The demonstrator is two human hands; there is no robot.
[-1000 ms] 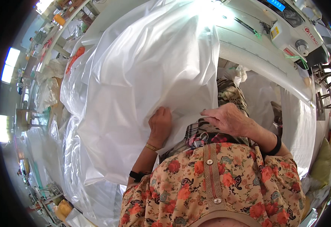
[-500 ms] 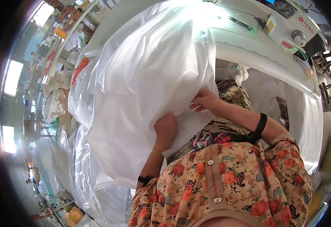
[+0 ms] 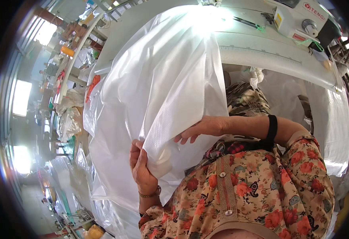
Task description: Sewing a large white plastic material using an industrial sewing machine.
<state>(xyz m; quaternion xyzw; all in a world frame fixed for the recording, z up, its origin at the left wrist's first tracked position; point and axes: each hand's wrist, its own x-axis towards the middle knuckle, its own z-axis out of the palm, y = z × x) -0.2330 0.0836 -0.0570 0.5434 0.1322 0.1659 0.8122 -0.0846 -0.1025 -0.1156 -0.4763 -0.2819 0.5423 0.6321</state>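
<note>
A large sheet of white, glossy fabric runs from the lit sewing machine needle area down over my lap. My left hand is closed on its folded edge, thumb and fingers pinching a raised ridge of the cloth. My right hand lies across the lower part of the fold, its visible fingers loosely stretched and slightly apart against the cloth. The fabric hides the thumb side of that hand. Between the two hands a textured flap of the cloth is turned over.
A white sewing machine stands at the far right on a pale table with a printed ruler. Black thread snips lie beside it. Clear plastic wrapping and an orange-red strip are at the left.
My left hand has moved left and now pinches a raised fold. My right hand has moved down and left, its fingers straightening. The cloth's lower edge has turned over between them.
</note>
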